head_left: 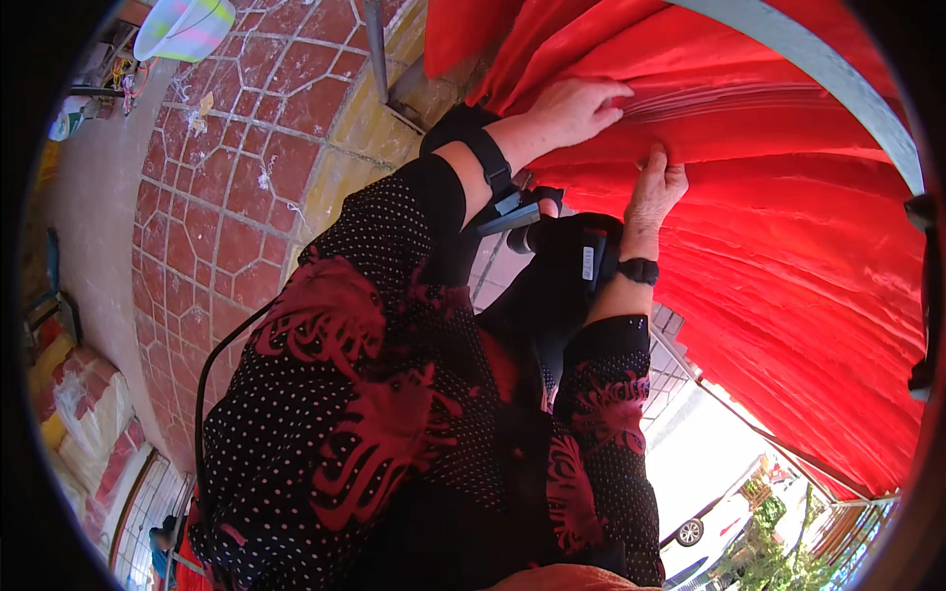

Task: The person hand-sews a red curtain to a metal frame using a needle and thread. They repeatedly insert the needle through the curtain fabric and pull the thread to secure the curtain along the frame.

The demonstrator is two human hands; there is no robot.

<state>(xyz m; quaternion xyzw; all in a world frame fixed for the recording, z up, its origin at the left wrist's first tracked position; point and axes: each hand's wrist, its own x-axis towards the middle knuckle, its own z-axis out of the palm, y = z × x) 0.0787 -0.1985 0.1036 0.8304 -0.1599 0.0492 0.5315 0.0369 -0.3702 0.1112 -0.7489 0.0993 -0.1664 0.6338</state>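
A large sheet of red cloth (769, 207) spreads across the upper right, with long folds and fine pleats running sideways. My left hand (581, 110) lies on its upper part, fingers stretched out over the pleats. Lower down, my right hand (657, 187) grips the near edge of the cloth, its thumb on top and the other fingers partly hidden. Dark straps circle both of my wrists. Both sleeves are black with white dots and dark red patterns.
A pale curved bar (818, 64) arcs over the cloth at the upper right. A metal leg (376, 59) stands on the tiled floor (222, 187). At the far left are a pale bucket (184, 28) and wrapped bundles (94, 414). A white car (695, 532) shows outside at lower right.
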